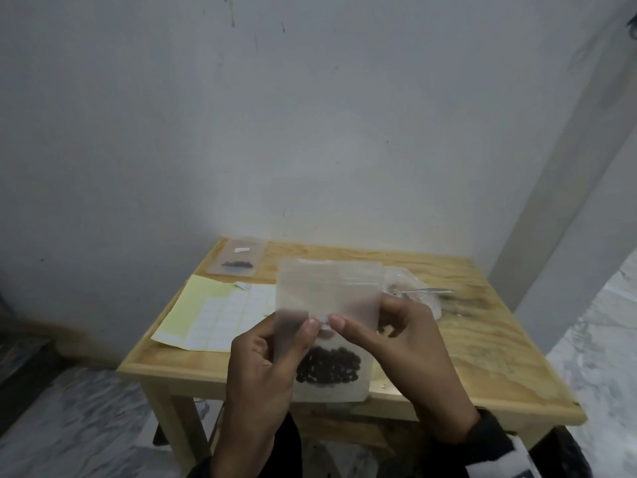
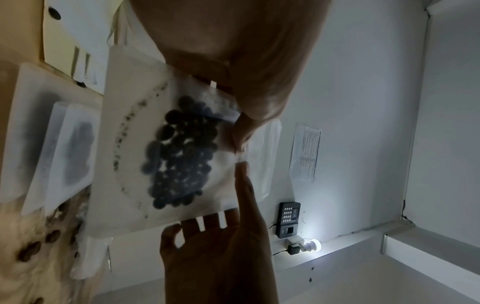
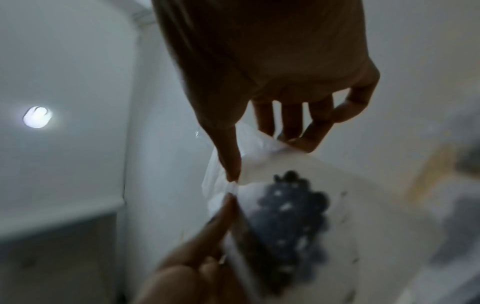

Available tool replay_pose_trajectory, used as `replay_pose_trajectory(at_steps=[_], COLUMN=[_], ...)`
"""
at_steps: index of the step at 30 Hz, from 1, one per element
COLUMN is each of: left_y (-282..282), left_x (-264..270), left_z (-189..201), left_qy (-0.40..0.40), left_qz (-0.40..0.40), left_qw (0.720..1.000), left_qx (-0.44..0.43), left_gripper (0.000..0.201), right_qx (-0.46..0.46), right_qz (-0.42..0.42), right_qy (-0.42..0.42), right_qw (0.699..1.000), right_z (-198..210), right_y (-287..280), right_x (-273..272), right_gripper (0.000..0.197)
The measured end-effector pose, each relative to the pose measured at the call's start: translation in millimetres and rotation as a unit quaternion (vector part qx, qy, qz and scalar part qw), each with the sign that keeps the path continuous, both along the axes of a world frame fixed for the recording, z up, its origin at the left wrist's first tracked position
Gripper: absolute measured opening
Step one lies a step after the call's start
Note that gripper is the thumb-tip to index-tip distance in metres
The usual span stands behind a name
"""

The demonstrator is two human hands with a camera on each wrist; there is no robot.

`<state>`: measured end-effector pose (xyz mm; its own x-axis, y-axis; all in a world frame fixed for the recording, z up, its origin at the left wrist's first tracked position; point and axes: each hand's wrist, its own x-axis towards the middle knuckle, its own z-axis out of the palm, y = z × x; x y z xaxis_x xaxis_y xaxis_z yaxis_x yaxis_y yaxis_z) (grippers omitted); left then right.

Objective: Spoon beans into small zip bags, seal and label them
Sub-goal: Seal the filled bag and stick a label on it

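I hold a frosted zip bag (image 1: 329,288) upright above the near edge of the table. Dark beans (image 1: 327,367) fill its lower part. My left hand (image 1: 303,334) pinches the bag at mid-height, thumb in front, fingers behind. My right hand (image 1: 343,326) pinches it the same way from the right. The two thumb tips meet on a small white label (image 1: 324,324) on the bag's front. In the left wrist view the beans (image 2: 182,152) show through the bag, with the label (image 2: 241,158) between the thumbs. The right wrist view is blurred; the beans (image 3: 291,216) show there too.
On the wooden table (image 1: 482,339) a yellow-backed label sheet (image 1: 213,315) lies at the left. A filled, labelled bag (image 1: 238,258) lies at the back left corner. A clear plastic bag (image 1: 424,301) with a metal spoon (image 1: 427,290) sits at the back right.
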<state>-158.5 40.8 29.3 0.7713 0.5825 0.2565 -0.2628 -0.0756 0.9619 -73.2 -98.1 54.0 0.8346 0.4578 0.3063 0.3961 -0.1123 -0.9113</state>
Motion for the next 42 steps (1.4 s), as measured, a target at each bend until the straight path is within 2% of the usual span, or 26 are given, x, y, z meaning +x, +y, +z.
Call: replay_pose_trajectory(at_steps=[1,3,5,11,16,29,32,35,42], left_y=[0.5,2.0,2.0,-1.8,6.3,24.8,31.7,43.2,84.0], left_x=[-0.4,-1.0,-1.3,-1.0,0.4,-15.2,-17.2,-16.8,-3.7], left_z=[0.3,0.0,-1.0,-2.1,3.7,0.7,1.4,3.5,10.9], left_qy=[-0.001,0.006,0.016,0.017,0.024,0.010,0.016,0.014,0.001], left_qz=[-0.001,0.003,0.013,0.068,0.069,0.053,0.059,0.061,0.041], left_qw=[1.000,0.999,0.998,0.994,0.994,0.998,0.997,0.997,0.999], left_qx=[0.011,0.033,0.053,0.086,0.086,0.038,0.037,0.039,0.028], left_gripper=[0.010,0.010,0.011,0.010,0.013,0.010,0.010,0.014,0.017], right_qx=[0.018,0.028,0.012,-0.014,-0.014,-0.045,-0.044,-0.042,-0.023], right_qz=[0.030,0.037,0.027,-0.003,0.013,0.036,0.045,0.066,0.104], right_qy=[0.011,-0.028,-0.073,-0.119,-0.090,-0.110,-0.108,-0.067,-0.004], right_qw=[0.999,0.999,0.997,0.993,0.996,0.992,0.992,0.995,0.994], right_z=[0.6,-1.1,-2.7,-11.6,-8.8,-4.4,-3.0,0.7,18.1], right_y=[-1.0,-2.1,-0.5,8.7,13.3,28.7,36.5,45.9,72.7], right_x=[-0.1,1.9,2.1,6.8,7.3,1.0,1.1,4.1,21.9], right_gripper=[0.019,0.013,0.012,0.018,0.018,0.028,0.024,0.015,0.013])
